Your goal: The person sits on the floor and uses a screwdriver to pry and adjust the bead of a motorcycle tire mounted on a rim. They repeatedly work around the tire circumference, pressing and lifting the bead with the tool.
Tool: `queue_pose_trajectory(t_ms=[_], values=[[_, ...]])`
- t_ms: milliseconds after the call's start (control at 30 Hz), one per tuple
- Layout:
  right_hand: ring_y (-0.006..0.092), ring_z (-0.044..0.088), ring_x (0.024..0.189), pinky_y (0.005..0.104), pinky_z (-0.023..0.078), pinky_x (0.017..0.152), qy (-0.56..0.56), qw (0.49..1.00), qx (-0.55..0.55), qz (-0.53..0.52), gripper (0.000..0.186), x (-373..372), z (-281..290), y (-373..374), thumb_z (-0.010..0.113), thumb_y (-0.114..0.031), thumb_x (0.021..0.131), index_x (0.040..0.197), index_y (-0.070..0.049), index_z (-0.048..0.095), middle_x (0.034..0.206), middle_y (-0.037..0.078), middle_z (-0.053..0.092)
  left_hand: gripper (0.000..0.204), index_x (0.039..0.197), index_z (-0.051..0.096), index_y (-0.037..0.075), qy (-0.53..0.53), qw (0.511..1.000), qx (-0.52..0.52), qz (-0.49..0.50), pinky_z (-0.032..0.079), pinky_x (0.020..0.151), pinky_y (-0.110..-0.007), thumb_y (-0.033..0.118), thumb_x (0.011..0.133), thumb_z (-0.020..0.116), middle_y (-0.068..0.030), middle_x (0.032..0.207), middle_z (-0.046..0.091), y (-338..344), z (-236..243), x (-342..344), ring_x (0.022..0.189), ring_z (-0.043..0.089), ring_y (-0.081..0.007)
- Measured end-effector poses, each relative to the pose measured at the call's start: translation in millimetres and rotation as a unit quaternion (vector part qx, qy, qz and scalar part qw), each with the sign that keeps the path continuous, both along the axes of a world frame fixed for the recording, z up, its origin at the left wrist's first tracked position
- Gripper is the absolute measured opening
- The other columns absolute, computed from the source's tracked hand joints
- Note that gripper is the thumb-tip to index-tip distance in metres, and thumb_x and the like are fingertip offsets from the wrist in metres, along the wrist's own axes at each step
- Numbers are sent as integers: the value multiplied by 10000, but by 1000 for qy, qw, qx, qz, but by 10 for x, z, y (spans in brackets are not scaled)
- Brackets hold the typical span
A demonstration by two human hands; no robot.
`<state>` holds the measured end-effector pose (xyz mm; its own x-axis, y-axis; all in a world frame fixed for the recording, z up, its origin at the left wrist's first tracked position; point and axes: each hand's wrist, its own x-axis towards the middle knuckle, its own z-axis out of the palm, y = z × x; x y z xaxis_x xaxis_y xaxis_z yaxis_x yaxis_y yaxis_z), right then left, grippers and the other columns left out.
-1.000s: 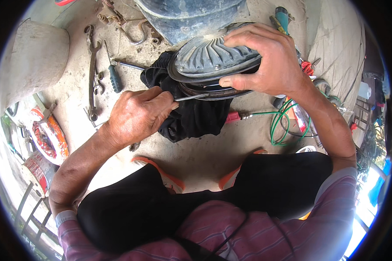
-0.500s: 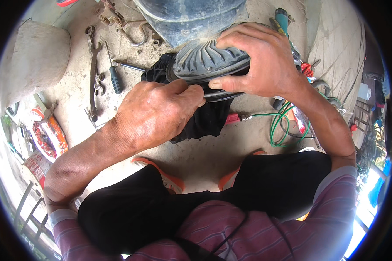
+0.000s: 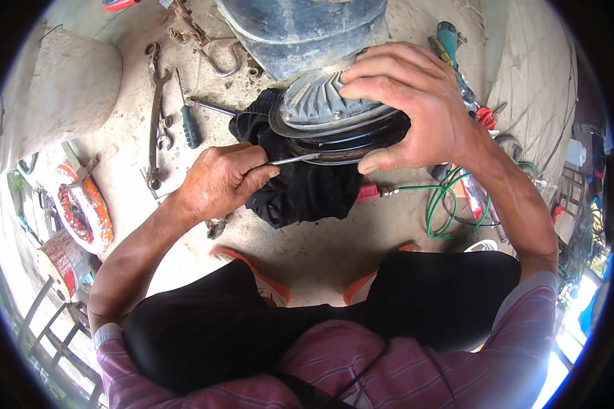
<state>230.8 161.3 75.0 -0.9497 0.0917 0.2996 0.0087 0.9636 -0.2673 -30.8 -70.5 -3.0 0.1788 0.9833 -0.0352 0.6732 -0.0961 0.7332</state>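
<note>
A round grey metal housing with raised fins (image 3: 327,102) rests tilted on a black cloth (image 3: 307,198); a black grooved rim (image 3: 348,146) runs below the finned face. My right hand (image 3: 419,95) grips the housing's right side, fingers over the fins and thumb by the lower edge of the rim. In my left hand (image 3: 228,174) is a thin metal rod (image 3: 295,159), pinched between thumb and curled fingers. Its far tip meets the near edge of the rim; the end inside my fist is hidden.
A blue-grey worn container (image 3: 307,34) stands behind the housing. To the left lie large wrenches (image 3: 155,116) and a screwdriver (image 3: 189,126). On the right are a green cable (image 3: 433,204) with a red connector (image 3: 368,192), red-handled scissors (image 3: 486,117) and a teal-handled tool (image 3: 447,41).
My left hand has drawn back left and down from the rim, and the rod now shows. My right thumb has dropped lower, leaving more of the rim visible. The view has shifted slightly.
</note>
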Motion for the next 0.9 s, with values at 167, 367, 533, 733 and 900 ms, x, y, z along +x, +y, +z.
queue_pose_trajectory(t_ms=[167,367,533,733,900], values=[[280,575,1382,558,418,1227,-70,991,113,-9,734,-37,-60,-468,978,-385,624,1276,-146,741,1353,21,670,267,933,699,-36,-31,995,-75,66,523,633,-427,178,1088,734,-137,776,660,-231,-202,-104,675,666,-245],[305,624,1269,441,533,1070,-78,988,125,-42,602,-181,-100,-664,811,-87,743,1330,-55,683,1371,105,647,238,964,708,-31,-56,987,-117,99,526,660,-398,167,1095,728,-128,791,672,-382,-248,-187,684,634,-212],[348,638,1329,486,528,1116,-120,991,66,2,774,-363,-33,-420,896,-66,679,1408,-44,638,1459,143,640,232,967,709,-22,-53,987,-104,113,528,669,-422,179,1077,747,-151,790,654,-458,-220,-209,690,644,-246],[384,651,1346,475,557,1117,-144,989,-23,38,688,-150,372,-76,881,45,747,1389,13,636,1443,180,669,273,944,702,-21,-60,985,-76,141,527,655,-434,211,1079,749,-143,768,653,-567,-286,-354,672,647,-294],[350,626,1394,454,534,1158,-166,985,49,-6,707,118,467,332,816,73,777,1451,-51,642,1520,109,652,285,1042,733,-35,-81,993,-7,89,539,728,-389,225,1137,664,-115,847,653,-549,-117,-300,765,653,-249]])
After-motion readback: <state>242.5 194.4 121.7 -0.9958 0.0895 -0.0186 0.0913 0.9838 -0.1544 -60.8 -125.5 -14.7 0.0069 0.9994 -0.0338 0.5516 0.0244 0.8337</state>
